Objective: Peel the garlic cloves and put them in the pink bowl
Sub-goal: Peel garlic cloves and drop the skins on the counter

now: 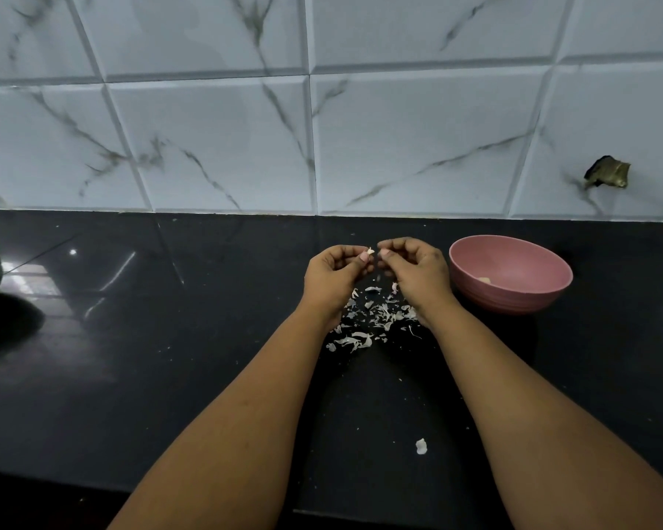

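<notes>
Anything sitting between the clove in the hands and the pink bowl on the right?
Nothing visible does. The small pale garlic clove is pinched between the left hand and the right hand; only bare black countertop separates the right hand from the round pink plastic bowl.
</notes>
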`<state>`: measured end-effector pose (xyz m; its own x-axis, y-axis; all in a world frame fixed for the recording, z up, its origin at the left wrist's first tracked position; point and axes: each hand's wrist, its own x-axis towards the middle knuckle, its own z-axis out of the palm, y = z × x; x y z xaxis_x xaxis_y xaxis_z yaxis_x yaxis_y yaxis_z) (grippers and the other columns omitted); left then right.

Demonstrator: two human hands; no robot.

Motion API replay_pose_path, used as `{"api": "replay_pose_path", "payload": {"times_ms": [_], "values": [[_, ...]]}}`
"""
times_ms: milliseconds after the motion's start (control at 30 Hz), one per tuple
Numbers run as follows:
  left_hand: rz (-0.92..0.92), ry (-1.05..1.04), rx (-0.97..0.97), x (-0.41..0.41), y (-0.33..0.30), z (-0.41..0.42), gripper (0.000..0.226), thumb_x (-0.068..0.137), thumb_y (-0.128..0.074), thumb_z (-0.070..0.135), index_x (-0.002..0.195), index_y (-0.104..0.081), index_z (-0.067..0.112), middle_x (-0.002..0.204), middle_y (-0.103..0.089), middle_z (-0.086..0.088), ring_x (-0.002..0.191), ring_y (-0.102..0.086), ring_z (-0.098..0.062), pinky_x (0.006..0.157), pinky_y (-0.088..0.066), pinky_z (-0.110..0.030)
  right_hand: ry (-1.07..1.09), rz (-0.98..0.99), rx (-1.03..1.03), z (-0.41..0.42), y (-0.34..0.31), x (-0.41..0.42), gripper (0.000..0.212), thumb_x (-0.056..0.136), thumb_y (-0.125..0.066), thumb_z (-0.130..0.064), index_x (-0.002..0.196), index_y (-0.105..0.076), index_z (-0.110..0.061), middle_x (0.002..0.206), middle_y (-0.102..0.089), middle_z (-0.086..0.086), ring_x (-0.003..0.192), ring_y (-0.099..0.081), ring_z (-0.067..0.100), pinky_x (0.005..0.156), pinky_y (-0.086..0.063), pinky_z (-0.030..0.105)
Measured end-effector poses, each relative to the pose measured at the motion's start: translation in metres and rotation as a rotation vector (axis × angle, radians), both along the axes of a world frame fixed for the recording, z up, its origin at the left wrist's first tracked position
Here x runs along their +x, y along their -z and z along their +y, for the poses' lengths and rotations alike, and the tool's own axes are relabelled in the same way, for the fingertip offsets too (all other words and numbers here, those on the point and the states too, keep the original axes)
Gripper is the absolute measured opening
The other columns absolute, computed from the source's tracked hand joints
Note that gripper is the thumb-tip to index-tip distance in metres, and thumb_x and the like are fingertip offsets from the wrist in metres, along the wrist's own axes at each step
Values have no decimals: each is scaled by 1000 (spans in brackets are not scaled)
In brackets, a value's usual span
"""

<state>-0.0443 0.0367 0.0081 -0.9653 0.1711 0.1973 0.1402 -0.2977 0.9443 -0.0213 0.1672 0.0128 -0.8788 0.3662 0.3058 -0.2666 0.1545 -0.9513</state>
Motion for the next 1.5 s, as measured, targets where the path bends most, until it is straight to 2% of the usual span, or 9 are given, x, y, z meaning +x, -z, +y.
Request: {"api": "replay_pose_path", "payload": {"times_ms": [367,500,767,867,1000,1200,1333,1400,1500], "values": [[-8,7,-61,3,0,0,13,92,-66,8,101,-67,-1,97,-71,-17,89,-70,-19,82,-57,-25,-102,0,-51,0,1,2,6,81,-75,-9,83,-72,-15,86,-73,3,83,-69,10,77,-54,21],[-38,-10,-76,3,0,0,2,90,-67,7,90,-66,6,83,-67,-11,77,-65,-14,72,-54,-21,-139,-29,-10,0,4,0,7,83,-74,-9,88,-74,-14,92,-74,5,92,-70,18,85,-56,28],[-136,-64,-68,5,-7,-1,10,89,-63,0,81,-65,4,62,-60,-2,53,-53,-6,50,-44,-15,-195,-53,-11,-1,6,-1,7,85,-71,-8,90,-74,-12,92,-75,7,91,-69,17,87,-55,31],[-218,-46,-14,5,-10,-1,15,88,-59,2,74,-60,6,60,-54,-2,55,-48,-10,54,-41,-19,-233,-59,-12,-4,5,1,10,88,-67,-6,91,-73,-14,93,-74,7,86,-66,15,81,-54,28],[-189,-144,-179,5,-9,-2,23,92,-46,12,70,-53,10,63,-52,-2,60,-49,-17,54,-42,-27,-245,-85,-20,-6,3,2,15,94,-59,-7,92,-71,-15,83,-68,-1,74,-59,5,64,-47,18],[26,-261,-513,2,-1,-2,49,97,-51,41,64,-56,6,60,-52,-8,58,-47,-22,60,-41,-35,-187,-97,-51,-5,2,1,12,94,-60,-12,88,-69,-17,78,-64,-1,71,-56,6,64,-46,19],[132,-288,-564,0,0,-4,9,96,-56,16,94,-64,19,86,-66,5,81,-63,-15,76,-53,-35,-148,-106,-82,-5,1,0,13,95,-59,-14,85,-66,-17,76,-60,0,66,-52,6,62,-45,19],[154,-281,-590,-1,2,-5,24,92,-57,3,108,-61,20,95,-65,7,89,-63,-13,80,-53,-30,-139,-111,-118,-6,1,-2,15,96,-57,-15,84,-65,-17,76,-59,-1,69,-53,6,60,-44,17],[128,-330,-625,1,2,-4,11,88,-69,16,98,-65,17,81,-66,6,78,-64,-11,71,-53,-27,-139,-119,-142,-6,1,-3,17,97,-56,-17,81,-63,-17,77,-60,-1,72,-54,6,61,-44,19]]}}
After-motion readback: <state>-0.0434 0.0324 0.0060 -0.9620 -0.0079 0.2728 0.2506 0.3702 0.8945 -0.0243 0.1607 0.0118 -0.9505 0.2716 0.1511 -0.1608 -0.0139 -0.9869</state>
